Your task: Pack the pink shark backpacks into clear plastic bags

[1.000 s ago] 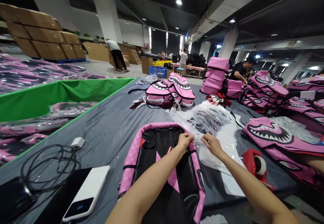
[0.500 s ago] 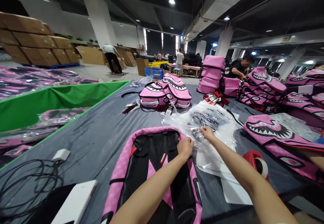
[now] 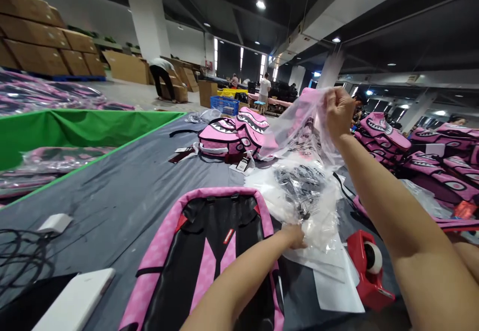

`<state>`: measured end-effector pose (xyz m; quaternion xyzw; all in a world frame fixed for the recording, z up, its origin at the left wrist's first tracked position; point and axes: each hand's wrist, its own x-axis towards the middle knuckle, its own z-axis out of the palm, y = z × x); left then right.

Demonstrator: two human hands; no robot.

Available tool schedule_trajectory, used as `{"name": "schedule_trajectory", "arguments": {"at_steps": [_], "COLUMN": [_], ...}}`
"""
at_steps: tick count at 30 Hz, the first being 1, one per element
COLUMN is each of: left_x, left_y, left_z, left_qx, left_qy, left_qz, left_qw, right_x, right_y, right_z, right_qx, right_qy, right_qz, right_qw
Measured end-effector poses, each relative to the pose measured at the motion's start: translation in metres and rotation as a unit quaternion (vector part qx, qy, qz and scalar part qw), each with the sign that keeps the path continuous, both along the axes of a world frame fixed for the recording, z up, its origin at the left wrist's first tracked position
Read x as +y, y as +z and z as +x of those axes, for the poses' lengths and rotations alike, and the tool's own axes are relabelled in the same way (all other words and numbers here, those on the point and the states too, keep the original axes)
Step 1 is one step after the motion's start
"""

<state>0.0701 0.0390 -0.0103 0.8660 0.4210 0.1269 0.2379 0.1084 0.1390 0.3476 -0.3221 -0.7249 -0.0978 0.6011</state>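
Right grip clamps a bag, veiling a stack; left grip, I can't tell. Right of the backpack stands a dispenser.

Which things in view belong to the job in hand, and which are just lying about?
Seemingly in use:
- translucent plastic bag, pinched by right hand
- printed plastic pile, at left hand
- pink-and-black backpack

Apparently lying about:
- white device
- white plug

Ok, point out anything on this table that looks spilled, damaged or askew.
Nothing looks spilled or clearly damaged. The plastic bags beside the backpack look untidy: creased and unevenly spread, with one raised in the right hand. That's probably just handling.
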Motion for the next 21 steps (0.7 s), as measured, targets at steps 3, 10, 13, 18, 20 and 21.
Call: {"name": "schedule_trajectory", "arguments": {"at_steps": [3,10,13,18,20,21], "left_x": [-0.026,-0.117,-0.156,-0.185,-0.187,-0.188], "left_y": [0.008,0.042,0.052,0.051,0.045,0.041], "left_z": [-0.036,-0.159,-0.182,-0.192,-0.198,-0.202], "left_qx": [-0.131,-0.576,-0.645,-0.546,-0.504,-0.475], "left_qy": [0.038,0.157,0.269,0.37,0.377,0.382], "left_qz": [-0.037,-0.214,-0.206,-0.036,-0.008,-0.006], "left_qw": [0.99,0.773,0.685,0.751,0.777,0.793], "right_x": [-0.048,-0.156,-0.189,-0.204,-0.196,-0.19], "right_y": [-0.041,-0.201,-0.242,-0.268,-0.268,-0.267], "right_z": [-0.027,-0.052,-0.057,-0.069,-0.075,-0.078], "right_qx": [-0.073,-0.207,-0.166,-0.129,-0.101,-0.065], "right_qy": [0.152,0.269,0.261,0.353,0.37,0.352], "right_qz": [-0.124,-0.337,-0.387,-0.56,-0.59,-0.59], "right_qw": [0.978,0.878,0.868,0.738,0.71,0.724]}}
